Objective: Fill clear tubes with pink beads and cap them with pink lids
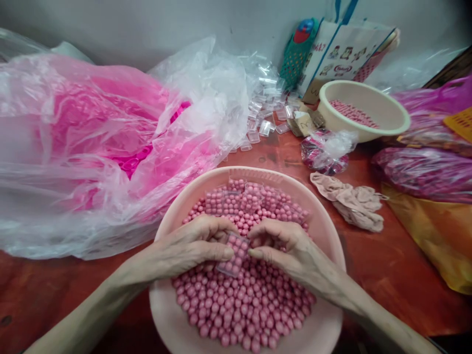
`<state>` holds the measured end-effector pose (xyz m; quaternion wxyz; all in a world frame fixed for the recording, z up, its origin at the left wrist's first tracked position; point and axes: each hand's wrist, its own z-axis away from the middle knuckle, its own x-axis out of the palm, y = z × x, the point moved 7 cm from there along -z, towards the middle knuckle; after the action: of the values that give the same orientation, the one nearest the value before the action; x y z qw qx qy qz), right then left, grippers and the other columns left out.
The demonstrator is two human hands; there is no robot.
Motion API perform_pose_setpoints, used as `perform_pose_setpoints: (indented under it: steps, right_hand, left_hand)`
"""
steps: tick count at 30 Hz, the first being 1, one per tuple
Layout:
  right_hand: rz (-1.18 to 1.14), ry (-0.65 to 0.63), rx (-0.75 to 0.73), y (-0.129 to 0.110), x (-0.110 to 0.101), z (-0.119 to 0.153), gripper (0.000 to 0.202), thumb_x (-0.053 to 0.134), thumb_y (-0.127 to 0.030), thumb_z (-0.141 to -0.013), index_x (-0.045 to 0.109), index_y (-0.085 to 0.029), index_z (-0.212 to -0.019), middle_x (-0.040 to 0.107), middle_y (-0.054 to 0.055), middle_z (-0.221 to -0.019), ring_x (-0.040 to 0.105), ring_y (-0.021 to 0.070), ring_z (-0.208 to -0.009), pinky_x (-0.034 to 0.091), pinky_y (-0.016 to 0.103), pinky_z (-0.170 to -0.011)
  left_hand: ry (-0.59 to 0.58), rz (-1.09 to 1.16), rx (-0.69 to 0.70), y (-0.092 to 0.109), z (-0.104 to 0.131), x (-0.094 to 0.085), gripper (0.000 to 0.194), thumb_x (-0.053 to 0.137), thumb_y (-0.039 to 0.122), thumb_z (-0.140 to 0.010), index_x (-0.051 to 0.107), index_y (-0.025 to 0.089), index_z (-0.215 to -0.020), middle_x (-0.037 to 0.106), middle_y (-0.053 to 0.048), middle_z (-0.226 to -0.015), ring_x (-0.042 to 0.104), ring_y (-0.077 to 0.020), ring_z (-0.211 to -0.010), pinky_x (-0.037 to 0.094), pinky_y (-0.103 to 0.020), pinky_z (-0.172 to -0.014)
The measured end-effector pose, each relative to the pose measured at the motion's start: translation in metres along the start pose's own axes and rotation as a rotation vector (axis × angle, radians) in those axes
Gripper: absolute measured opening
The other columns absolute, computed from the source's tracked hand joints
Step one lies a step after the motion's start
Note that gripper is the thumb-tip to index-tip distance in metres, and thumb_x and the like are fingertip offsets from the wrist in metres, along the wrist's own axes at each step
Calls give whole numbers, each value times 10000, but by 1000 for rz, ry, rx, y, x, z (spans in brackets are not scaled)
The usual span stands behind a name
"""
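A large pale pink basin holds a heap of round pink beads. Above the heap, a small clear plastic box with pink beads inside is gripped between the thumb and fingers of my left hand. My right hand is at the box's right side, its thumb and fingertips drawn together near the box edge; what they pinch, if anything, is too small to make out. Several more clear boxes with pink beads lie on the heap at the far side of the basin.
A big clear bag of bright pink items covers the left. Small clear boxes are scattered behind the basin. At the right are a cream bowl, a crumpled beige cloth, purple bags and a yellow bag.
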<state>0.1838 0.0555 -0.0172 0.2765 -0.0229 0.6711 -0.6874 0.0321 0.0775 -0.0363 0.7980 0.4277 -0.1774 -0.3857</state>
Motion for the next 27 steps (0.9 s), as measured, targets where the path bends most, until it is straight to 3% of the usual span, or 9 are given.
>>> perform_pose_setpoints:
  steps: [6, 10, 12, 15, 20, 27]
  right_hand:
    - [92, 7, 4, 5, 1, 4, 193, 655, -223, -831, 632, -216, -1023, 676, -21, -980, 598, 134, -916, 420, 239, -832]
    - [115, 24, 22, 12, 3, 7, 280, 666, -277, -823, 609, -242, -1095, 665, -18, -1030, 586, 152, -958, 415, 278, -878]
    - [117, 44, 28, 15, 3, 9, 341, 658, -299, -828, 579, -251, -1156, 655, -6, -1056, 578, 164, -985, 417, 296, -893]
    - [127, 74, -18, 12, 2, 9, 282, 598, -267, -875, 584, -248, -1156, 639, 3, -1107, 556, 160, -1047, 387, 297, -946]
    - [118, 23, -119, -1, 8, -1, 129, 573, -199, -888, 656, -224, -984, 670, -14, -903, 602, 126, -834, 434, 242, -779]
    - [158, -69, -127, 4, 13, 0, 131, 554, -258, -902, 653, -210, -972, 654, -5, -839, 588, 127, -757, 423, 248, -703]
  left_hand:
    - [15, -37, 47, -12, -3, 0, 362, 610, 354, -810, 564, 260, -1156, 578, 26, -826, 581, -165, -832, 485, -293, -803]
    - [55, -188, 156, -8, 4, -4, 378, 620, 334, -810, 558, 296, -1181, 594, 14, -1058, 538, -182, -1014, 414, -296, -945]
    - [25, -187, 140, -5, 5, -3, 370, 614, 349, -816, 558, 284, -1176, 605, 15, -1044, 545, -179, -988, 437, -276, -897]
    - [-54, -169, 60, 0, 3, 4, 312, 621, 332, -803, 595, 240, -1100, 606, 28, -851, 556, -157, -818, 466, -231, -719]
    - [-97, -234, 68, 6, -5, 10, 177, 646, 282, -766, 639, 218, -932, 492, 64, -677, 462, -105, -643, 383, -183, -563]
    - [-168, -308, 96, 3, -3, 11, 279, 643, 327, -773, 645, 263, -1044, 605, 46, -868, 534, -146, -812, 405, -212, -715]
